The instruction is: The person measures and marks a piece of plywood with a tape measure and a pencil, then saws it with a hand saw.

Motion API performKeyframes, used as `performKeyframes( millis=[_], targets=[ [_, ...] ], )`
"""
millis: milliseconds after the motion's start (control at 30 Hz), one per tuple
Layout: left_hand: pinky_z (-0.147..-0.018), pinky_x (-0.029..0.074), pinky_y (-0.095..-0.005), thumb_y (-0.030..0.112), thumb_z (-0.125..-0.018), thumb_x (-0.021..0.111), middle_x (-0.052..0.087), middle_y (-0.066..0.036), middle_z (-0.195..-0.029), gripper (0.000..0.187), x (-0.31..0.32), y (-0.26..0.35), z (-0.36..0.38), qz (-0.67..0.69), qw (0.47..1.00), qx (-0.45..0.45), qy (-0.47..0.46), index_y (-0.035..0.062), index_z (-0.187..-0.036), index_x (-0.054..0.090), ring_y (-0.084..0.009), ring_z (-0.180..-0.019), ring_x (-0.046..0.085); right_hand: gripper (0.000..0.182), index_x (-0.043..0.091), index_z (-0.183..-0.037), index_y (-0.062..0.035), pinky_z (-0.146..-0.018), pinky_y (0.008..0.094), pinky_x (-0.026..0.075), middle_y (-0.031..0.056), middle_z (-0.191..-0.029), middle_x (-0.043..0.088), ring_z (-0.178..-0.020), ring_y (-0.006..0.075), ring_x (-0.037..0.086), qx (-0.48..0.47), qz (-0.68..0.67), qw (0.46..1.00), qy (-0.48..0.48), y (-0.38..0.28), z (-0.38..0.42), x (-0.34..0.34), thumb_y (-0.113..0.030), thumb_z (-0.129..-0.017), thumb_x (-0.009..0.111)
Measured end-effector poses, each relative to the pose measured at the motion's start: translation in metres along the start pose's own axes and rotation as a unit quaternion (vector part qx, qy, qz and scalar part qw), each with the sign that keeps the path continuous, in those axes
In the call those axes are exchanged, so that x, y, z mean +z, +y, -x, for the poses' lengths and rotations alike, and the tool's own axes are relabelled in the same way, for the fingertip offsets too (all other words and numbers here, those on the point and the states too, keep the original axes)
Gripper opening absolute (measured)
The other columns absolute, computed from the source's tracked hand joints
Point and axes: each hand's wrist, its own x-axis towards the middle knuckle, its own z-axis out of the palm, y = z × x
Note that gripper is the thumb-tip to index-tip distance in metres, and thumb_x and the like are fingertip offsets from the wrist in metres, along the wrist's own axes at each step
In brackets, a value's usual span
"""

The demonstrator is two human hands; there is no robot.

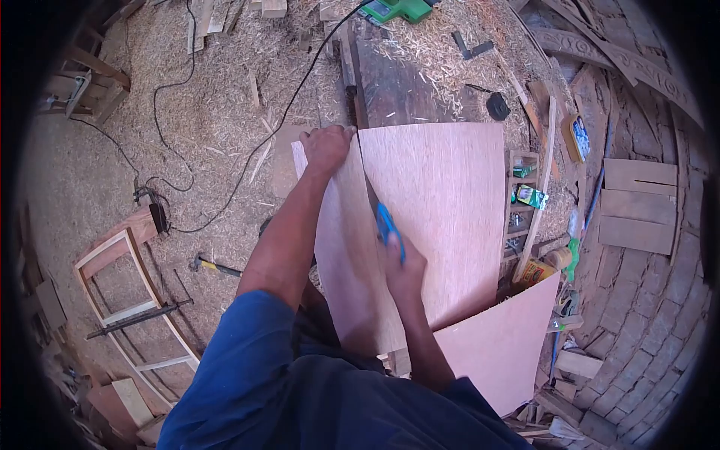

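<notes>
A thin plywood sheet [439, 195] lies across the bench, split by a long cut running from its far edge towards me. In the cut sits the blade of a handsaw [385, 223] with a blue handle, and my right hand [405, 270] is closed round that handle. My left hand [328, 150] grips the far edge of the left-hand plywood strip, just left of the cut, its fingers curled over the edge. The strip bends and slopes down on the left. Most of the blade is hidden in the cut.
Beyond the sheet, the dark bench top [405, 82] carries a tape measure [497, 106], a small square [472, 46] and a green power tool [397, 9]. A black cable [281, 124] crosses the shavings-covered floor. Another plywood panel [495, 345] stands at right; a wooden frame [142, 300] lies left.
</notes>
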Motion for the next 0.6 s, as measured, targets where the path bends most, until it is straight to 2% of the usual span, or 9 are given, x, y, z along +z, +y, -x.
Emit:
performKeyframes(
  millis=[100,167,233,267,333,400,500,533,600],
  targets=[
    [-0.109,0.035,-0.0607,0.055,-0.108,0.050,0.079,-0.018,-0.112,0.057,0.007,-0.003,0.003,0.000,1.000,-0.001,-0.004,0.0070,-0.106,0.081,-0.0367,-0.116,0.071,0.039,0.074,-0.113,0.0023,-0.061,0.0373,0.046,0.0110,-0.068,0.055,-0.064,0.0150,0.051,0.036,0.013,0.999,-0.029,-0.023,-0.018,0.003,-0.033,-0.112,0.057],
    [-0.109,0.035,-0.0606,0.055,-0.108,0.050,0.079,-0.019,-0.114,0.057,0.001,-0.001,0.000,0.004,1.000,0.001,-0.008,0.0071,-0.106,0.081,-0.0367,-0.116,0.071,0.037,0.075,-0.117,0.0016,-0.058,0.0342,0.045,0.0078,-0.066,0.055,-0.062,0.0115,0.050,-0.013,0.008,1.000,-0.004,-0.017,0.023,-0.021,-0.030,-0.112,0.057],
    [-0.109,0.035,-0.0616,0.055,-0.108,0.049,0.079,-0.019,-0.115,0.058,-0.001,0.001,0.000,0.002,1.000,0.003,-0.013,0.0072,-0.107,0.081,-0.0369,-0.117,0.070,0.034,0.076,-0.122,0.0005,-0.055,0.0303,0.043,0.0029,-0.065,0.058,-0.058,0.0075,0.048,0.076,0.020,0.997,-0.024,-0.033,0.077,-0.066,-0.026,-0.111,0.057],
    [-0.109,0.035,-0.0621,0.055,-0.108,0.049,0.079,-0.019,-0.116,0.058,-0.001,0.001,-0.002,-0.002,1.000,0.006,-0.015,0.0072,-0.107,0.081,-0.0370,-0.117,0.070,0.033,0.074,-0.127,-0.0003,-0.060,0.0310,0.048,0.0094,-0.078,0.068,-0.063,0.0081,0.057,0.096,-0.004,0.995,-0.027,-0.035,0.099,-0.080,-0.022,-0.110,0.058],
    [-0.109,0.035,-0.0629,0.055,-0.109,0.048,0.079,-0.019,-0.115,0.058,-0.003,0.002,-0.006,-0.004,1.000,0.007,-0.006,0.0070,-0.106,0.081,-0.0373,-0.117,0.070,0.033,0.072,-0.132,-0.0010,-0.061,0.0310,0.051,0.0108,-0.084,0.074,-0.064,0.0077,0.061,0.098,-0.015,0.994,-0.037,-0.037,0.105,-0.084,-0.020,-0.109,0.058],
    [-0.110,0.034,-0.0640,0.054,-0.109,0.047,0.079,-0.019,-0.115,0.058,-0.007,0.000,-0.014,-0.009,1.000,0.005,0.007,0.0067,-0.107,0.080,-0.0376,-0.117,0.070,0.033,0.074,-0.131,-0.0012,-0.054,0.0298,0.045,0.0008,-0.069,0.065,-0.055,0.0058,0.052,0.063,0.010,0.997,-0.054,-0.038,0.093,-0.076,-0.021,-0.110,0.057],
    [-0.112,0.033,-0.0658,0.054,-0.109,0.047,0.079,-0.020,-0.114,0.058,-0.012,-0.004,-0.019,-0.007,1.000,0.005,0.008,0.0062,-0.108,0.080,-0.0379,-0.117,0.071,0.033,0.071,-0.133,0.0001,-0.061,0.0322,0.054,0.0159,-0.092,0.079,-0.064,0.0102,0.065,-0.014,0.107,0.989,-0.097,-0.026,0.106,-0.047,-0.017,-0.108,0.057],
    [-0.113,0.033,-0.0664,0.054,-0.109,0.047,0.079,-0.020,-0.115,0.058,-0.016,-0.008,-0.021,-0.005,1.000,0.006,0.010,0.0060,-0.109,0.079,-0.0379,-0.117,0.071,0.032,0.072,-0.132,0.0002,-0.059,0.0312,0.052,0.0124,-0.084,0.077,-0.062,0.0087,0.063,0.010,0.065,0.996,-0.063,-0.034,0.109,-0.050,-0.016,-0.109,0.058],
    [-0.115,0.031,-0.0688,0.055,-0.109,0.047,0.078,-0.020,-0.116,0.058,-0.013,-0.018,-0.021,-0.003,1.000,0.013,0.002,0.0061,-0.112,0.079,-0.0378,-0.118,0.071,0.031,0.072,-0.132,0.0001,-0.059,0.0300,0.051,0.0101,-0.082,0.076,-0.062,0.0074,0.062,0.090,0.007,0.994,-0.061,-0.049,0.107,-0.081,-0.016,-0.109,0.058]
  ],
)
